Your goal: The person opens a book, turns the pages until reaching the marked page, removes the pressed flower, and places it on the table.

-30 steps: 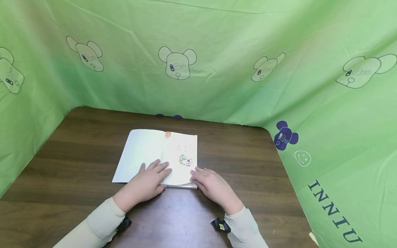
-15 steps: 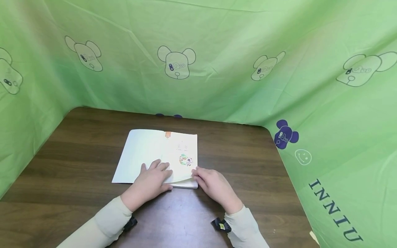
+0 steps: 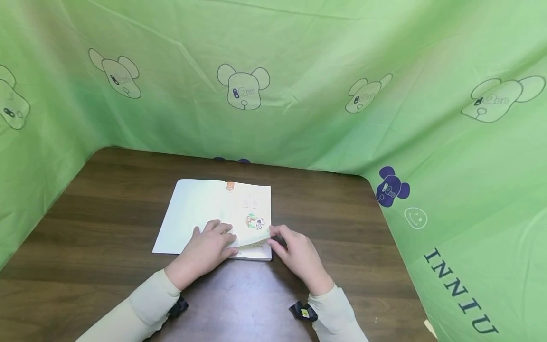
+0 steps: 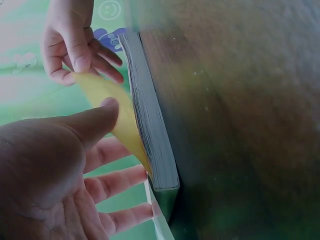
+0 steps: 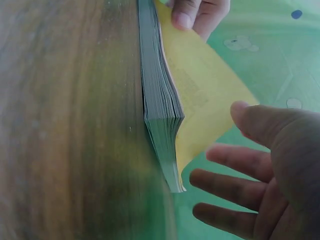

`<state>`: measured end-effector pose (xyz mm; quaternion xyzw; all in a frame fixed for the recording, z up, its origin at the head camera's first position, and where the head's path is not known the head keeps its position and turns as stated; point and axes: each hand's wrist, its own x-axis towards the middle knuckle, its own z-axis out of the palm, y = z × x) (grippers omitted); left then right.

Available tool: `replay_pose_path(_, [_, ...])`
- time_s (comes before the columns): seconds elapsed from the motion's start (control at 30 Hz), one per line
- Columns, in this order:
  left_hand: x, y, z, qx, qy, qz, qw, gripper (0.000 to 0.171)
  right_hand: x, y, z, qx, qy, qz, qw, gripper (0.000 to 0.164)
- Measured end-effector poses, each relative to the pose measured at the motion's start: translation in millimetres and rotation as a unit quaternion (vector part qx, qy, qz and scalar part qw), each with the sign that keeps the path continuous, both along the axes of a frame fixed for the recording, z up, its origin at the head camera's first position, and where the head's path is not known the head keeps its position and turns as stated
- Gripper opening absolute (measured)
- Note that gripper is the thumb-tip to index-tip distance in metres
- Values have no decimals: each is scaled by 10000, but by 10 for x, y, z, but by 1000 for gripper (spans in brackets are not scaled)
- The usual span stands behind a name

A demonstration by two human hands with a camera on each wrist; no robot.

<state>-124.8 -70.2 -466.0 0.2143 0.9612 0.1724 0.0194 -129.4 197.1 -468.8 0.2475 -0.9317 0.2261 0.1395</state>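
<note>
Book (image 3: 192, 209) lies open on the tabletop (image 3: 342, 213), left hand (image 3: 205, 251) across its near edge, fingers loosely spread, no obvious grip. Right hand (image 3: 301, 259) pinches the page (image 3: 239, 213) at the book's near right corner; looks barely started, just that corner up, not turned over yet.

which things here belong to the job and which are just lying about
Part of the job:
open book
lifted page, corner pinched by the right hand
left hand, resting on the book

Not part of it:
wood-grain table, just the support
green cartoon-print cloth
small pale item, too small to identify
</note>
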Motion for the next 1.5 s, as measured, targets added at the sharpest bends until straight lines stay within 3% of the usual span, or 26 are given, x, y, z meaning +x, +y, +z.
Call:
replay_pose_path(0.17, [-7,-19,-7,191,-31,87,9998,42,6,8,22,-185,-270,-336,9989,18])
replay_pose_path(0.3, [-31,-51,-4,377,127,279,9988,62,5,0,20,-154,-600,-250,9978,16])
replay_pose_path(0.43, [-70,-93,2,534,807,338,9947,91,-14,0,4,79,-699,275,9971,17])
replay_pose_path(0.57, [-87,-133,10,265,1597,253,9865,112,-13,20,-38,616,-817,958,9901,30])
replay_pose_path(0.7, [-86,-175,15,-232,2332,108,9721,117,2,35,-74,996,-1072,1339,9801,46])
replay_pose_path(0.87, [-82,-222,19,-813,2948,-81,9521,112,11,39,-91,1055,-1160,1331,9786,51])
replay_pose_path(1.03, [-32,-247,7,-1057,2898,-130,9512,106,19,41,-111,1132,-1272,1247,9775,51])
replay_pose_path(1.37, [27,-292,-10,-821,2921,134,9527,95,-11,25,-67,1005,-1047,1251,9815,49])
replay_pose_path(1.5, [31,-323,-38,-747,2691,207,9600,91,-3,29,-64,998,-1100,1216,9814,49])
